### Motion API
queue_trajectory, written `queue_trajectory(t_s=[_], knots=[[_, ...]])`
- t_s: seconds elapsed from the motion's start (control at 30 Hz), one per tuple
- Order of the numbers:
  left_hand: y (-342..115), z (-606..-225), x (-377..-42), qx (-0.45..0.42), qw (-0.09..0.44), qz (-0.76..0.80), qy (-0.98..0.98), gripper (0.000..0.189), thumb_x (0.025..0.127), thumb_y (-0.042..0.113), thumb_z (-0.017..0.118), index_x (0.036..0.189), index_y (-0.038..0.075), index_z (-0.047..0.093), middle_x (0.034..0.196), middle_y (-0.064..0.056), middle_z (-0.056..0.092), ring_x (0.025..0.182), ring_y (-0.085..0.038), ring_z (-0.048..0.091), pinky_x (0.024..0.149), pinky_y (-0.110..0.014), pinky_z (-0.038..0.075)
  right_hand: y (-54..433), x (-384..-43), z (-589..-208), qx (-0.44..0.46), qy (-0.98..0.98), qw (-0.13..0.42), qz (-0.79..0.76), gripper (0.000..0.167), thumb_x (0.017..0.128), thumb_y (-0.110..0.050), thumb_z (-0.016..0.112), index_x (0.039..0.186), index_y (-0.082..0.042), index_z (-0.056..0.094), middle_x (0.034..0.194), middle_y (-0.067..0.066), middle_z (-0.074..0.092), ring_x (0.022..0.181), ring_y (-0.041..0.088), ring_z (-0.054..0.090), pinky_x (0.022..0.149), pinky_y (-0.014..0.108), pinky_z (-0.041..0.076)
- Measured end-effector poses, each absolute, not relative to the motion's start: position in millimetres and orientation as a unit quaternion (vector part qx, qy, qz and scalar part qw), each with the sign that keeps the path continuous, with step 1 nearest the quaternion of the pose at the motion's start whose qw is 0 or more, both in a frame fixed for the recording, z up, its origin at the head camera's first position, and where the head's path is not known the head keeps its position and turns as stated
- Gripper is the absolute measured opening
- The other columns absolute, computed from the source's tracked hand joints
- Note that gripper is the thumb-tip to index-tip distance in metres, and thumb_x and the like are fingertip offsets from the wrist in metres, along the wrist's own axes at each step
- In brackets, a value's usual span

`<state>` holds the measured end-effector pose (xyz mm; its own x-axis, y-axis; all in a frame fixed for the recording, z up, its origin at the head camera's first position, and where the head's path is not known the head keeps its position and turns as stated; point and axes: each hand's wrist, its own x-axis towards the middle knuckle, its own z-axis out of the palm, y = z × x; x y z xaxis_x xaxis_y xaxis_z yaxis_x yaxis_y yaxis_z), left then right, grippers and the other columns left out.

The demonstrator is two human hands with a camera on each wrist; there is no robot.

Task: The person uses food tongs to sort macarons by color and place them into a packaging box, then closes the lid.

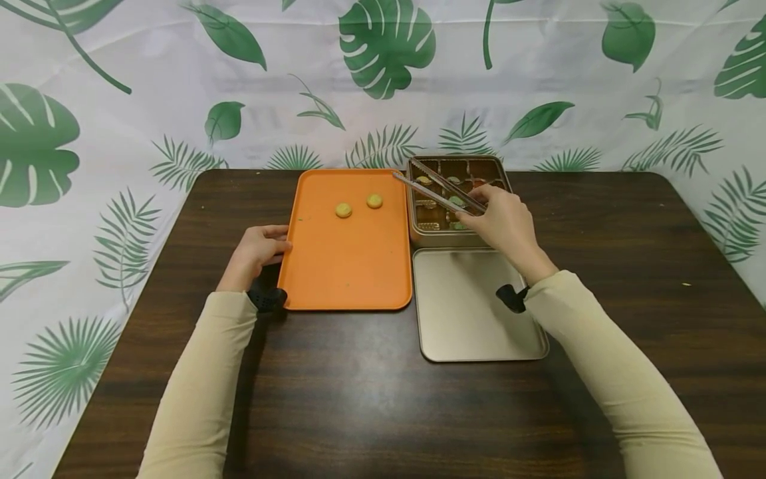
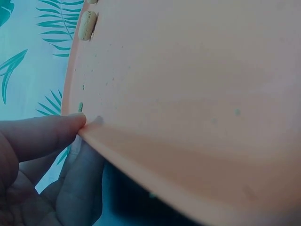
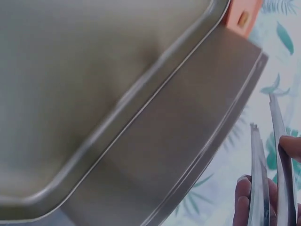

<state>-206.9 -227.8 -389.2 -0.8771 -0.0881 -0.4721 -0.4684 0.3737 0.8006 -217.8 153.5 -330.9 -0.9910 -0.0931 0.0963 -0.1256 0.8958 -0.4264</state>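
Note:
My left hand (image 1: 256, 251) pinches the left edge of an orange tray (image 1: 347, 266), thumb on the rim and fingers below in the left wrist view. Two yellow macarons (image 1: 344, 210) lie toward the tray's far half. Metal tongs (image 1: 431, 193) are held in my right hand (image 1: 509, 226), above a metal tin (image 1: 445, 239). Their tips stand apart with nothing between them, pointing left over the tin's far left corner and the tray's right edge. Inside the tin, a brown divided insert holds several macarons in yellow, green and red, partly hidden by tongs and hand.
A flat metal lid (image 1: 473, 313) lies in front of the tin, right of the tray. Green crumbs (image 2: 80, 107) dot the tray. Behind the dark wooden table (image 1: 359, 399) hangs a white cloth (image 1: 287, 40) with green leaf prints.

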Motion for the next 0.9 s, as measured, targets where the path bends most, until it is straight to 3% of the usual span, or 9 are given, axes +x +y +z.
queue_trajectory(t_s=[0.27,0.67,0.9], knots=[[-227.3,-389.2,-207.3,-0.172,0.175,0.532,0.811,0.053,0.097,0.003,0.049,0.148,0.005,0.034,0.148,-0.02,0.041,0.129,-0.032,0.048,0.105,-0.041,0.045,131.4,-214.3,-330.8,0.097,-0.971,0.024,0.218,0.045,0.087,-0.031,0.068,0.123,-0.005,0.061,0.094,0.017,0.067,0.057,0.023,0.053,0.042,0.028,0.034],[-227.8,-388.0,-206.7,-0.169,0.18,0.536,0.808,0.053,0.098,0.002,0.047,0.148,0.004,0.033,0.148,-0.021,0.04,0.129,-0.033,0.047,0.106,-0.041,0.045,99.3,-213.3,-334.9,0.137,-0.97,-0.018,0.198,0.041,0.084,-0.033,0.069,0.118,-0.011,0.065,0.103,0.01,0.069,0.078,0.027,0.061,0.056,0.037,0.048],[-227.6,-388.7,-207.5,-0.173,0.178,0.538,0.806,0.053,0.097,0.001,0.047,0.148,0.004,0.033,0.147,-0.021,0.042,0.128,-0.033,0.048,0.105,-0.042,0.045,80.5,-215.9,-337.8,0.151,-0.974,-0.047,0.164,0.04,0.086,-0.033,0.069,0.119,-0.011,0.064,0.108,0.01,0.068,0.081,0.027,0.065,0.058,0.037,0.052]])
